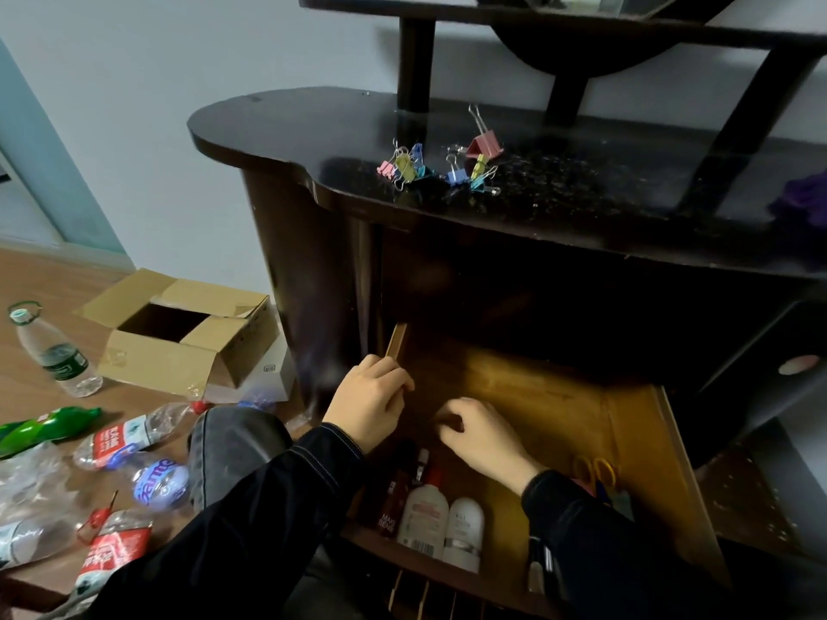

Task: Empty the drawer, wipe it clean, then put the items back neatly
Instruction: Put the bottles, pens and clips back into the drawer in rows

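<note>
Below the dark counter [313, 127], the drawer [635, 431] stands pulled open; left hand [369, 404] closes its grip over the drawer's left wall; right hand [481, 436], fingers curled, grip uncertain; bottles [441, 525] lie at the front; binder clips [441, 161] sit on the counter.

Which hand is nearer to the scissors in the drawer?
Right. The right hand lies inside the drawer, left of the scissors. The left hand is farther, on the drawer's left wall.
</note>
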Demonstrator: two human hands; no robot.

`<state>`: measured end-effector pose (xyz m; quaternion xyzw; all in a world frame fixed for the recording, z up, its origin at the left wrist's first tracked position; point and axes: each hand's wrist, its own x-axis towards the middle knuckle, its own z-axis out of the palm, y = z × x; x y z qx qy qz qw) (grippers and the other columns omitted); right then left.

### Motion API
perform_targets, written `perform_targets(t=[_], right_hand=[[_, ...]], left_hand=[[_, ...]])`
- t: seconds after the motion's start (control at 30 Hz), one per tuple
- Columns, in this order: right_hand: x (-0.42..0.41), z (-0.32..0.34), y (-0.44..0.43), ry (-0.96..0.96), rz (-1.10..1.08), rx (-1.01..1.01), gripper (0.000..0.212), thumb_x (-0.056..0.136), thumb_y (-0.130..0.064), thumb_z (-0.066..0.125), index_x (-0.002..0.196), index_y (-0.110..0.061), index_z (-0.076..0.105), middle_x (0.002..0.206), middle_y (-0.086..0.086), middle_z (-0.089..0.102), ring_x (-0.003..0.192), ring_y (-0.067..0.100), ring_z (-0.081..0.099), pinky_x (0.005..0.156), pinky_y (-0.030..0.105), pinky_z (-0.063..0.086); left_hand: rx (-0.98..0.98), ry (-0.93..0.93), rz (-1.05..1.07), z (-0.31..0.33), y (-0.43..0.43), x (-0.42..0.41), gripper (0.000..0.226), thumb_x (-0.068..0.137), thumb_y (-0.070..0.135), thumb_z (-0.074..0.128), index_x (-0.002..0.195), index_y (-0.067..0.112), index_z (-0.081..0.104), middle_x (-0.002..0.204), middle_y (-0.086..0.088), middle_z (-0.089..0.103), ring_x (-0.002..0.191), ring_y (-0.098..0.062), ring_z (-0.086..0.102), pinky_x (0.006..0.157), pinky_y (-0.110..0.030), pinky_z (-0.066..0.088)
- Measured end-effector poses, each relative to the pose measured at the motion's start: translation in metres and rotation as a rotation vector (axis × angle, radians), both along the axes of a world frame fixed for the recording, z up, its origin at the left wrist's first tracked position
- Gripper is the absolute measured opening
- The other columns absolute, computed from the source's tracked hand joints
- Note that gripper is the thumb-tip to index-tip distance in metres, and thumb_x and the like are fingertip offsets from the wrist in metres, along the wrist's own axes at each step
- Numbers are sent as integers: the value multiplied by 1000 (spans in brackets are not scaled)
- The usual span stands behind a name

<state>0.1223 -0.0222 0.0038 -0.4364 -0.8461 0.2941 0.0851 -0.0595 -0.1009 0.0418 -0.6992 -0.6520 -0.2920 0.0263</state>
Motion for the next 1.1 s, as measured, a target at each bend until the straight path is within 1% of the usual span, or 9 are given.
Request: perform_targets(t=[0.07,0.17,0.37,0.47,0.57,0.67,0.87,0.97,1.1], right_hand=[[13,36,-11,108,13,163,19,100,-35,58,116,-31,68,107,-22,61,96,-5,60,75,12,49],[33,106,-31,262,46,412,16,99,-35,57,113,-38,65,99,-31,57,96,-15,56,74,1,44],[31,224,-17,593,5,717,15,93,-23,62,102,-35,66,90,-21,62,72,1,60,61,9,41],[9,249,27,436,-121,694,32,91,-32,64,121,-38,57,109,-19,55,80,-2,58,65,21,44],[-17,259,74,188,-113,461,69,89,-50,63,149,-42,31,143,-5,43,119,17,59,85,34,49],[-37,257,108,67,-65,439,73,89,-58,57,153,-47,24,156,-1,39,132,26,54,92,39,45],[-54,251,125,64,12,516,29,93,-59,57,118,-44,61,114,-12,54,104,17,60,73,32,40],[-49,250,124,120,-6,508,15,91,-53,63,101,-42,57,104,-18,50,91,9,55,63,25,35],[-31,249,124,214,-15,488,16,88,-39,71,91,-39,55,99,-17,56,89,4,55,68,24,42]], left_hand=[[106,-43,3,21,-1,1,18,84,-2,64,95,10,71,94,-1,65,86,-22,59,71,-38,53],[323,-118,13,66,0,3,17,87,1,63,97,13,68,92,5,62,84,-14,58,73,-28,49],[646,-143,111,165,23,-2,17,88,22,57,102,18,65,101,6,58,94,-13,48,83,-18,37],[417,-175,212,202,58,-11,45,82,40,63,123,22,58,122,0,52,114,-23,45,97,-33,41],[81,-189,136,221,95,-23,73,81,46,72,144,23,44,144,-11,42,135,-31,37,112,-45,35],[-99,-101,52,220,119,-31,56,86,47,67,138,30,54,137,-7,53,128,-29,49,108,-44,40],[6,116,160,204,128,-34,22,93,38,54,109,26,63,111,1,55,106,-25,48,92,-40,43],[46,108,104,204,127,-33,13,93,26,53,102,21,60,103,0,52,98,-26,50,86,-35,44],[75,117,42,211,128,-30,5,92,21,55,92,21,60,92,4,51,83,-23,58,73,-30,44]])
